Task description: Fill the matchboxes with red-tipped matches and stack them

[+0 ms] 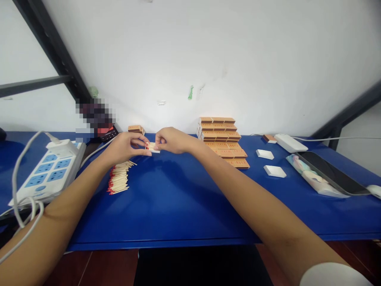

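Note:
Between my two hands, above the back of the blue table, is a small white matchbox tray (156,151) with red-tipped matches (151,146) in it. My left hand (131,146) grips its left end between thumb and fingers. At the right end, my right hand (169,140) is closed in a pinch on the same tray. A pile of loose matches (120,178) lies on the table just below my left hand, most of the red heads pointing left. Behind my left hand sit a few matchboxes (135,128), partly hidden by it.
Stepped rows of matchboxes (223,137) stand right of my hands. Further right lie white trays (275,171), a single matchbox (269,138), a white device (290,143) and a phone (330,171). A power strip (47,174) with white cables sits at the left.

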A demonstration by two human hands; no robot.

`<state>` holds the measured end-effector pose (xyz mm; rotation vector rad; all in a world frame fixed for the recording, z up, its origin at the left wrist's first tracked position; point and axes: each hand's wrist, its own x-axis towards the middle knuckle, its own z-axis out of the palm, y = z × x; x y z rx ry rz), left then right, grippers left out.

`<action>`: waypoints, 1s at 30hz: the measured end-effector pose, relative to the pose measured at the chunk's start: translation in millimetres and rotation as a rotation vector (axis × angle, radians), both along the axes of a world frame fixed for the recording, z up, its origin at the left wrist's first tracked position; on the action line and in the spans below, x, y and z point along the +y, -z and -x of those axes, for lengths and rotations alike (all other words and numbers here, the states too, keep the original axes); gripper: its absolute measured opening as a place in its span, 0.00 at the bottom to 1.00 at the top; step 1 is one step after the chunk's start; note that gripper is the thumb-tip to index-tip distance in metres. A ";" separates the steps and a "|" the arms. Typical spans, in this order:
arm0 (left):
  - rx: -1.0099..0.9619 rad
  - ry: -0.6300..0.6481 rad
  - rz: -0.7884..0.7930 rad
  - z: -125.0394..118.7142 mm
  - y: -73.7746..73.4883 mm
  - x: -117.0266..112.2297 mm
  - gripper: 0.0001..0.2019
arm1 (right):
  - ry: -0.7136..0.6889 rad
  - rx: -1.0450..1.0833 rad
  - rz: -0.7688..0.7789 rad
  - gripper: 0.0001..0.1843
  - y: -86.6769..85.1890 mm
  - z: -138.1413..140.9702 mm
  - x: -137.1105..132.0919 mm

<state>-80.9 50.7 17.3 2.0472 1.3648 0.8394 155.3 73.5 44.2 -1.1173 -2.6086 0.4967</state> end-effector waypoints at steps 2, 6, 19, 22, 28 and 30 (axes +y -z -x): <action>-0.002 0.005 -0.004 0.0 0.8 0.4 0.33 | -0.002 -0.003 0.008 0.07 -0.4 1.2 -1.6; -0.002 0.020 -0.010 0.1 1.7 1.0 0.32 | -0.006 0.021 -0.006 0.07 -0.7 2.5 -4.9; 0.012 0.086 -0.055 -28.2 5.0 -17.9 0.26 | 0.033 0.139 -0.010 0.09 -14.2 -37.6 -19.5; 0.102 0.174 -0.105 -55.3 11.7 -36.6 0.23 | 0.035 0.176 -0.019 0.09 1.0 -70.8 -45.6; 0.344 0.285 -0.217 -77.4 23.1 -57.4 0.26 | -0.025 0.324 -0.154 0.05 59.7 -102.0 -93.6; 0.381 0.309 -0.225 -76.6 23.0 -59.0 0.27 | -0.046 0.355 -0.196 0.09 71.1 -102.2 -100.5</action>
